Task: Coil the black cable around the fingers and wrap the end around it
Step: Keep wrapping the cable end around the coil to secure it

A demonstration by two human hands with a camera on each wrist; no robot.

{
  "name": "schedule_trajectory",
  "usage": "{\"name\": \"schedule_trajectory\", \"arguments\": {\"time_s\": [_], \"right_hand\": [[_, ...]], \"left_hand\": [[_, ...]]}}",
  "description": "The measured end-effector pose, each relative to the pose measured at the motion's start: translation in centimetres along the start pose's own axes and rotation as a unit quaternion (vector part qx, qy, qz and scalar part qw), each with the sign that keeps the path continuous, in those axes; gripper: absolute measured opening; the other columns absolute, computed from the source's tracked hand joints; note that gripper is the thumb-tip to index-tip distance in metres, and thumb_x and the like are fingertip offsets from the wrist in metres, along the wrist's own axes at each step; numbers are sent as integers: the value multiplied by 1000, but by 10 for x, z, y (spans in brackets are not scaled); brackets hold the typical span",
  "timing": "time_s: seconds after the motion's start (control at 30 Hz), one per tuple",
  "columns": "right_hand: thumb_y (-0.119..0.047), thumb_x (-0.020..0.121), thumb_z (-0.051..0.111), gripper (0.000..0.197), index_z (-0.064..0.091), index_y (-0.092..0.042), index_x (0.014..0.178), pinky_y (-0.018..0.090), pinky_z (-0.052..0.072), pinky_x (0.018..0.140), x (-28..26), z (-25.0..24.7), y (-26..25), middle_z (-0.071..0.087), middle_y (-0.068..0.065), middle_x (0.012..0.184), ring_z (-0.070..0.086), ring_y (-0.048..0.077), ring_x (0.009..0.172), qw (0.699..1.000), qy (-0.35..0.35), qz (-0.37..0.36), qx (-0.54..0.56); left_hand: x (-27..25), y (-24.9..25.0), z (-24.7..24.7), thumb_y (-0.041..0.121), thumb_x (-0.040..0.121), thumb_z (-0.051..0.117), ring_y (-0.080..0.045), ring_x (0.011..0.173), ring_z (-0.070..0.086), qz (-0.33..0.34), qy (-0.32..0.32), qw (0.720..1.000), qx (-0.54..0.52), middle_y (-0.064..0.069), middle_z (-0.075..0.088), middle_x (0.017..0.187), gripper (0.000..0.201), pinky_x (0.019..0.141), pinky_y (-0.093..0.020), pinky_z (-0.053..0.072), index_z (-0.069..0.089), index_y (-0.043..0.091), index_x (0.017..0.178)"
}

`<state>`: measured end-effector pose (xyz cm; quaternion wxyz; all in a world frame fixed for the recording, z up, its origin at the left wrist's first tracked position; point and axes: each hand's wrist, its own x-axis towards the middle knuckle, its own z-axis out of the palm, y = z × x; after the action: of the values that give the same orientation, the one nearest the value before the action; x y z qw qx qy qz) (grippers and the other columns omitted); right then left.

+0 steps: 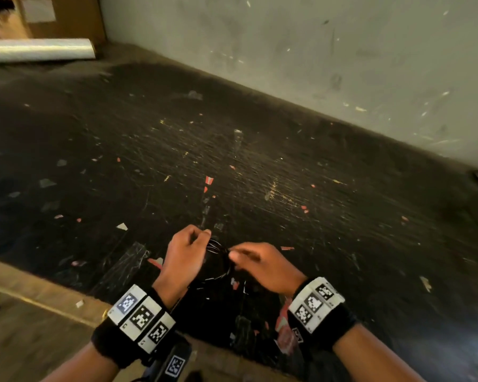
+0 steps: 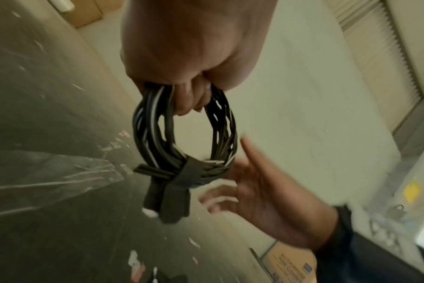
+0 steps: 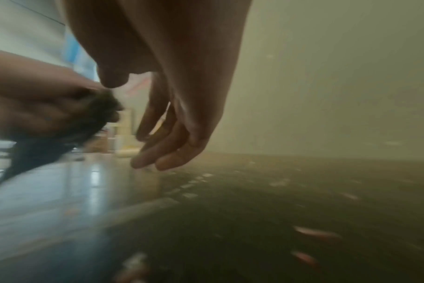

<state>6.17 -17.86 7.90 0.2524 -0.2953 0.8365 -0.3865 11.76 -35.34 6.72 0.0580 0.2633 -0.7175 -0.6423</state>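
The left hand [image 2: 189, 47] grips the coiled black cable [image 2: 182, 134] above the tabletop [image 1: 260, 161]; the right hand [image 2: 262, 195] hangs relaxed beside the wrap. With only 1 grip, the wrapped end could spring loose.

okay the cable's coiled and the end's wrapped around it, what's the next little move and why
Probably lay the coil down on the table. The wrap already cinches the loops, the right hand is open beside it holding nothing, and only the left hand grips the coil's top. It seems to hold together without help.
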Motion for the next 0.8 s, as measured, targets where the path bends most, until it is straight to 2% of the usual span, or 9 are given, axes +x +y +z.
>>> {"name": "schedule_trajectory", "arguments": {"time_s": [0.1, 0.17, 0.27, 0.37, 0.47, 0.57, 0.67, 0.73, 0.8], "right_hand": [[-29, 93, 56, 24, 71, -12, 98, 37, 52, 84, -8, -20, 34, 71, 5, 95, 66, 16, 87, 991, 14, 32, -129], [-27, 89, 61, 18, 70, -16, 100, 37, 52, 84, -13, -23, 51, 69, 0, 97, 66, 16, 90, 974, -31, 60, -215], [-31, 86, 63, 27, 64, -20, 111, 34, 50, 83, -15, -12, 58, 63, 2, 109, 62, 20, 99, 950, -82, 89, -287], [-25, 88, 59, 26, 62, -16, 112, 39, 47, 86, -14, 2, 55, 57, 6, 116, 58, 25, 105, 939, -104, 82, -318], [-21, 93, 51, 23, 61, -9, 109, 43, 47, 87, -13, 9, 53, 57, 10, 116, 58, 30, 105, 926, -107, 72, -354], [-25, 95, 46, 27, 66, -9, 103, 35, 45, 80, -16, 3, 49, 62, 10, 107, 60, 25, 98, 950, -52, 59, -303], [-23, 90, 53, 21, 71, -12, 93, 34, 49, 75, -22, -8, 37, 66, 7, 91, 63, 20, 83, 976, 48, 2, -215], [-19, 87, 56, 17, 71, -12, 88, 33, 51, 71, -28, -16, 28, 67, 6, 83, 63, 17, 75, 979, 98, -52, -174], [-18, 85, 57, 15, 71, -11, 85, 32, 51, 67, -37, -24, 19, 67, 5, 79, 62, 15, 71, 976, 138, -82, -144]], "left_hand": [[3, -9, -8, 25, 92, 57, -24, 67, 58, -15, -18, 999, 27, -12, 59, 69, 21, 62, -38, 46, 64, 9, 81], [1, -14, -13, 24, 92, 57, -20, 55, 53, -34, -41, 998, 24, -7, 53, 61, 20, 52, -33, 42, 63, 6, 84], [-1, -22, -16, 25, 95, 54, -10, 37, 37, -80, -85, 993, 12, 4, 40, 45, 21, 37, -24, 28, 60, 7, 85], [-4, -24, -13, 28, 98, 47, -7, 34, 33, -112, -114, 987, -10, 7, 35, 43, 23, 34, -21, 23, 55, 12, 83], [-8, -18, -7, 31, 100, 40, -8, 39, 38, -116, -129, 985, -1, 5, 37, 47, 23, 32, -15, 26, 52, 18, 85], [-10, -13, 4, 36, 99, 41, -8, 43, 40, -91, -181, 979, 34, 4, 40, 53, 29, 39, -19, 30, 56, 12, 93], [-14, -7, 24, 42, 95, 48, -7, 51, 48, -30, -227, 968, 102, 5, 49, 58, 36, 52, -24, 38, 60, 9, 90], [-18, -3, 42, 41, 93, 53, -4, 42, 46, 17, -239, 964, 113, 6, 51, 51, 34, 46, -19, 36, 56, 10, 78], [-20, 2, 57, 38, 93, 54, -6, 41, 46, 61, -246, 961, 113, 0, 52, 53, 35, 45, -23, 37, 52, 10, 73]]}}
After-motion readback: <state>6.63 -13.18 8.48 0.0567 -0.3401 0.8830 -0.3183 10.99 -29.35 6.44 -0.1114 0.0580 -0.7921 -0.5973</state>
